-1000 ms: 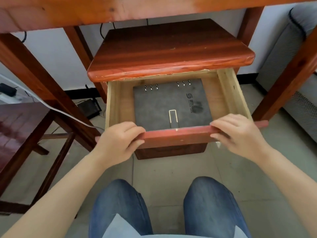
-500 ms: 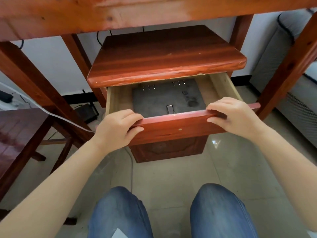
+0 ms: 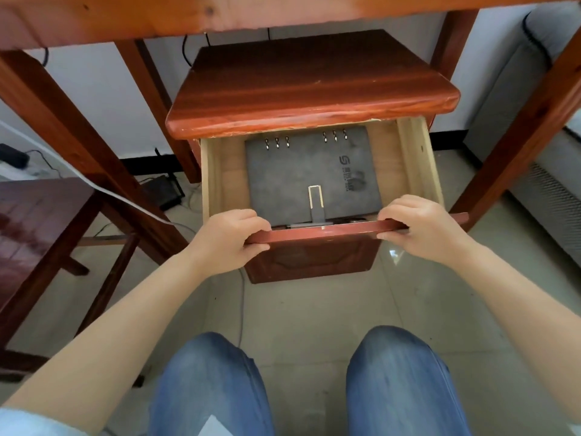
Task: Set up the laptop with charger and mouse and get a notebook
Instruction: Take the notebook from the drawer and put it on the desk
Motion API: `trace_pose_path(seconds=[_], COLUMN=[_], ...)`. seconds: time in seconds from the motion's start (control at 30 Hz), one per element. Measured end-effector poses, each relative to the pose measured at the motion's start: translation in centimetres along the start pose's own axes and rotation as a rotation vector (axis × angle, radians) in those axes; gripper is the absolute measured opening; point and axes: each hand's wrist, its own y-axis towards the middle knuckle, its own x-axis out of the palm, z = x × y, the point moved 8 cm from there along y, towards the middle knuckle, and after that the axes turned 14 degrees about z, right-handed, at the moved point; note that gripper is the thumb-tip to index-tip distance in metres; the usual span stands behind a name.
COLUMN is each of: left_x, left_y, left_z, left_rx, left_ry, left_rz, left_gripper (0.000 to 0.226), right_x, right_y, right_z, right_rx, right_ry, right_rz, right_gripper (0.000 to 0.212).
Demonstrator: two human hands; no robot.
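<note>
A grey ring-bound notebook (image 3: 311,171) with a metal clasp lies flat inside the pulled-out wooden drawer (image 3: 418,162) of a small red-brown cabinet (image 3: 308,89) under the desk. My left hand (image 3: 229,239) grips the left part of the drawer's red front panel (image 3: 320,232). My right hand (image 3: 421,229) grips the same panel on the right. The notebook's near edge is hidden behind the panel. No laptop, charger or mouse shows in this view.
The desk's underside (image 3: 220,17) and its slanted legs (image 3: 78,143) frame the cabinet. A dark wooden chair (image 3: 41,221) stands at left. A white cable (image 3: 125,199) runs across the left leg. A router (image 3: 160,191) sits on the floor. My knees (image 3: 301,382) are below.
The drawer, partly pushed in half a second ago, is pulled out again, showing most of the notebook. Both hands have kept their grip on the front panel.
</note>
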Motion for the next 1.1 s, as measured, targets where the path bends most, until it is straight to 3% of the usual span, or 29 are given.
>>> trace_pose_path(seconds=[0.13, 0.2, 0.27, 0.4, 0.5, 0.7, 0.8, 0.87, 0.93, 0.97, 1.03, 1.1], left_x=[1.2, 2.3, 2.3, 2.0, 2.5, 2.1, 2.7, 3.6, 4.6, 5.1, 6.0, 6.8], left_y=[0.3, 0.6, 1.8, 3.6, 2.9, 2.4, 3.2, 3.9, 4.5, 4.5, 4.5, 4.3], left_z=[-1.8, -3.1, -4.8, -6.2, -5.8, -5.7, -5.5, -5.5, -5.6, -5.7, -5.9, -5.9], left_rx=[-0.229, -0.372, -0.498, -0.43, -0.355, -0.294, -0.315, -0.35, -0.405, -0.456, -0.595, -0.722], left_ry=[-0.152, -0.213, -0.161, 0.204, 0.304, 0.357, 0.348, 0.32, 0.294, 0.273, 0.188, 0.077], left_rz=[-0.16, -0.354, -0.42, -0.467, -0.5, -0.493, -0.521, -0.542, -0.562, -0.565, -0.543, -0.514], left_gripper=[0.025, 0.03, 0.039, 0.04, 0.033, 0.028, 0.036, 0.049, 0.067, 0.076, 0.089, 0.094], right_x=[0.7, 1.7, 3.8, 9.4, 12.4, 13.1, 11.3, 8.7, 6.2, 5.4, 5.0, 5.9], right_y=[0.3, 1.1, 2.2, 5.5, 6.4, 7.1, 7.5, 8.3, 8.6, 8.3, 6.6, 4.8], right_z=[0.3, 0.8, 0.4, -3.4, -4.9, -5.1, -4.9, -3.3, 0.2, 2.2, 5.6, 6.9], right_rx=[0.055, 0.216, 0.313, 0.229, 0.195, 0.096, 0.074, 0.17, 0.314, 0.396, 0.601, 0.766], right_ry=[0.036, 0.085, 0.114, 0.051, 0.004, -0.084, -0.023, 0.051, -0.039, -0.162, -0.371, -0.34], right_rz=[-0.112, -0.274, -0.484, -0.75, -0.877, -0.925, -0.781, -0.577, -0.409, -0.404, -0.544, -0.698], right_gripper=[0.026, 0.028, 0.031, 0.035, 0.04, 0.031, 0.021, 0.022, 0.018, 0.016, 0.031, 0.05])
